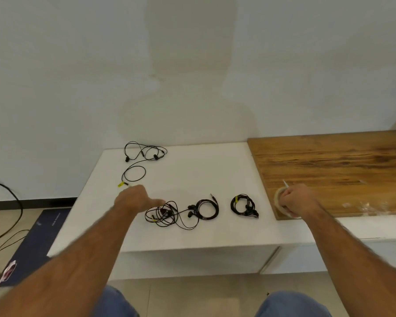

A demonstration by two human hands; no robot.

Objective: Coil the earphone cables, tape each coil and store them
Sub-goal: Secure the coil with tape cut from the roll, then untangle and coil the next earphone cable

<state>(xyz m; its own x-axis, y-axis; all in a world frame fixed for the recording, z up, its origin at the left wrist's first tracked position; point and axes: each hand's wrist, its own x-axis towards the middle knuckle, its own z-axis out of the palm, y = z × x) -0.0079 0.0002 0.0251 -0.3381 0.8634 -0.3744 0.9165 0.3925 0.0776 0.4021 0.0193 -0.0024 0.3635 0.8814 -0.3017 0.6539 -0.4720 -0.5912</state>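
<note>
From the head view, four thin black earphone cables lie on the white table (192, 175): a loose far cable (142, 161), a tangled near cable (164, 213), a half-wound cable (207, 209) and a tight coil (244, 206). The left hand (133, 199) hovers beside the tangle with its thumb out; I cannot tell about the other fingers. The right hand (297, 201) grips a clear tape roll (280, 202) on the brown wooden board (341, 161). The cables look light, limp and springy, so I would pinch several loops together.
</note>
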